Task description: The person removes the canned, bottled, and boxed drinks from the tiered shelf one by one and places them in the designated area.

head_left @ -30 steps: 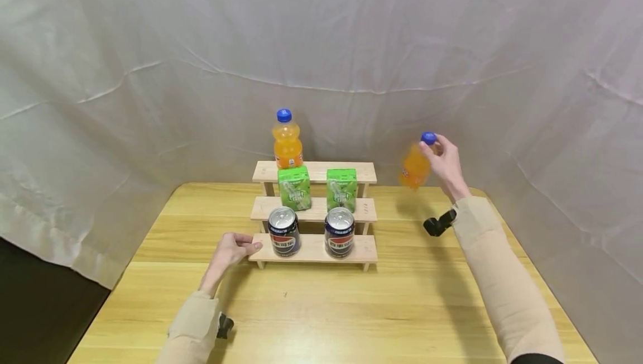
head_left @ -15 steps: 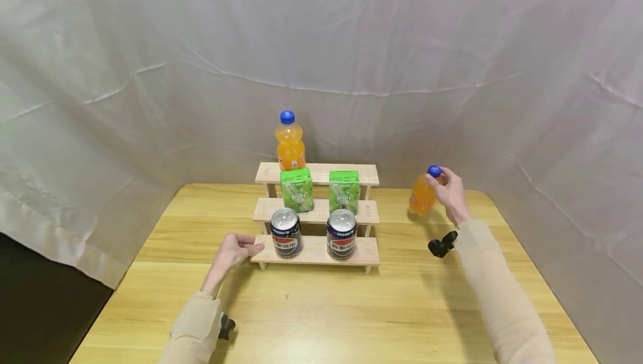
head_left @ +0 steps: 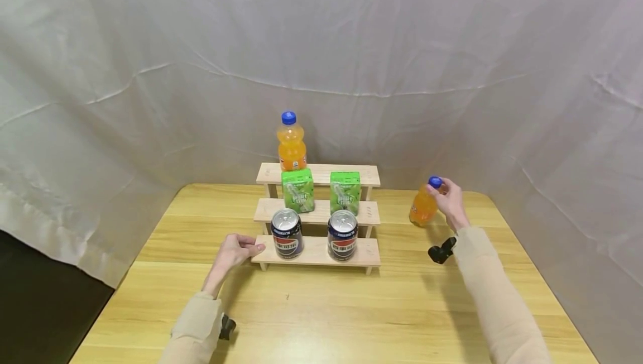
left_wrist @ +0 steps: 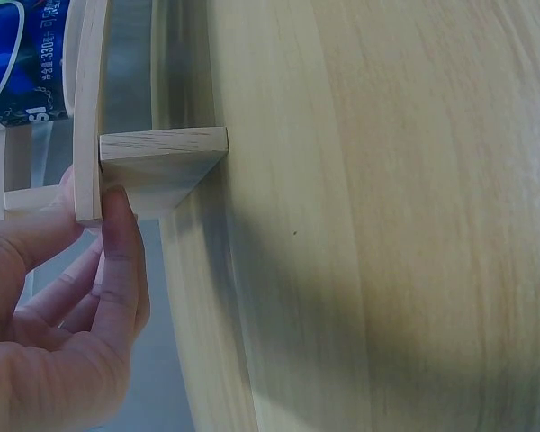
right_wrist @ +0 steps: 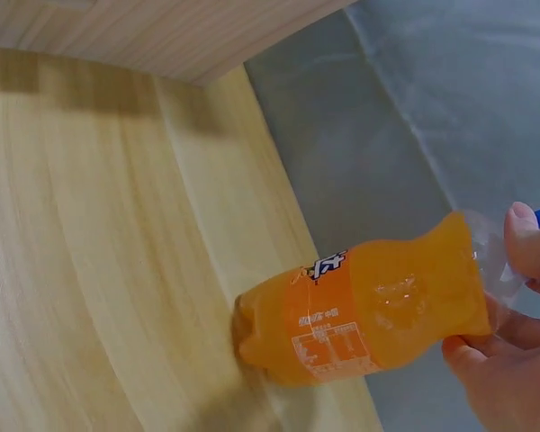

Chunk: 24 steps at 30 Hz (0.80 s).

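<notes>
My right hand (head_left: pixel 452 205) grips an orange soda bottle (head_left: pixel 423 209) by its neck, just under the blue cap. In the right wrist view the bottle (right_wrist: pixel 378 310) has its base at the tabletop; whether its full weight rests there I cannot tell. At the left, my left hand (head_left: pixel 232 252) pinches the end of the lowest board of a three-step wooden shelf (head_left: pixel 315 249). The left wrist view has thumb and fingers on either side of that board (left_wrist: pixel 88 135).
Two cola cans (head_left: pixel 287 240) stand on the lowest step. The middle step bears two green drink cartons (head_left: pixel 298 192). A second orange soda bottle (head_left: pixel 292 147) stands at the top step's left. Grey curtain (head_left: pixel 382 62) hangs behind the wooden table (head_left: pixel 321 314).
My right hand has lowered the orange soda bottle from the air to the tabletop, right of the shelf. My left hand keeps its hold on the lowest board.
</notes>
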Tool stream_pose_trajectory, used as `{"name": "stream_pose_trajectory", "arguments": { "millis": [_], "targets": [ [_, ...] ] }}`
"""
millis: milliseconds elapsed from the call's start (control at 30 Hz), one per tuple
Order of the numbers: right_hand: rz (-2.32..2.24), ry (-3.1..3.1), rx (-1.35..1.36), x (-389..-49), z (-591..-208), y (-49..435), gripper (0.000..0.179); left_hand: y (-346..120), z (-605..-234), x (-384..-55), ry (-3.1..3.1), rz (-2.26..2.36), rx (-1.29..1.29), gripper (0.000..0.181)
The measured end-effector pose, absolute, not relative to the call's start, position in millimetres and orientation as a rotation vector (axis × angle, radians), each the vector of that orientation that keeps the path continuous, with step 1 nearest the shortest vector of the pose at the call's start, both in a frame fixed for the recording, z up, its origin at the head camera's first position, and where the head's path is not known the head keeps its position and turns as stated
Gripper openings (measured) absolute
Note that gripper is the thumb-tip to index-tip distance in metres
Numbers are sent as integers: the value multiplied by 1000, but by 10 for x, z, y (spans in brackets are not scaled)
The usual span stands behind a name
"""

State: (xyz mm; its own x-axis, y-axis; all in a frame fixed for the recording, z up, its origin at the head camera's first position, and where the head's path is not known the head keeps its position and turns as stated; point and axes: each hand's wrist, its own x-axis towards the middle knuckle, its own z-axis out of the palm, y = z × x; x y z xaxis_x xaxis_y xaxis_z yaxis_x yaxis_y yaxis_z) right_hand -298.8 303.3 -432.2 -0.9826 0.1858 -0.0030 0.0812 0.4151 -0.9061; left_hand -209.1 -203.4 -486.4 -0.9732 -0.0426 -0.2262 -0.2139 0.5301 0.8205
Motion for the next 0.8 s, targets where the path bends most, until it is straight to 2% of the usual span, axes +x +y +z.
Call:
{"name": "stream_pose_trajectory", "arguments": {
  "millis": [400,800],
  "targets": [
    [1558,-2572,-173,-3012,-4168,3013,68,-2031,-4857,-2083,2585,1443,-213,46],
    [1501,-2464,5,-3167,-3483,2539,69,-2031,-4856,-2082,2602,1418,-206,47]
  ]
}}
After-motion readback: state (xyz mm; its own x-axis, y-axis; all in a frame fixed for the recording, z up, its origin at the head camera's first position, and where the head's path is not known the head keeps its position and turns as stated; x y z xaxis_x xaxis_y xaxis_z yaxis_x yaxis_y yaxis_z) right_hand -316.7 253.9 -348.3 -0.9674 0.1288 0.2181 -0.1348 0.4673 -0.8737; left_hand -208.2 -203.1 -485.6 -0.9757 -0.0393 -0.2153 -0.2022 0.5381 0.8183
